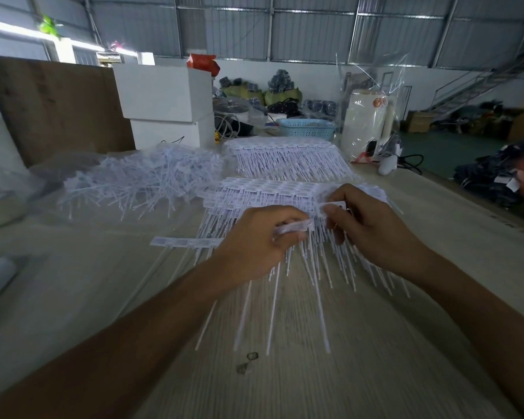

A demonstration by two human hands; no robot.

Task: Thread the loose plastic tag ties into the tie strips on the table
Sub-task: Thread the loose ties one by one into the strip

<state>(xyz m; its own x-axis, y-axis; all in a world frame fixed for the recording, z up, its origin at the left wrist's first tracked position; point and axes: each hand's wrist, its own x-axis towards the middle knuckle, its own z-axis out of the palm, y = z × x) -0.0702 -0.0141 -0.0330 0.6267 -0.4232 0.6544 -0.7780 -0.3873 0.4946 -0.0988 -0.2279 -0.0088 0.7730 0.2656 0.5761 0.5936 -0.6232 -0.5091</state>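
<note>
Both hands meet over near stack of tie strips (273,192): left hand (254,240) pinches a strip end (294,227), long axis twd right hand (372,225), whose fingers pinch a tag (334,205) just beside. Loose ties (140,179) lie left of stack.

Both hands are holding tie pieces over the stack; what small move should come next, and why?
Probably bring the right hand toward the left hand, feeding its tag tie into the tie strip: both pieces are gripped and a small gap still separates them.
</note>
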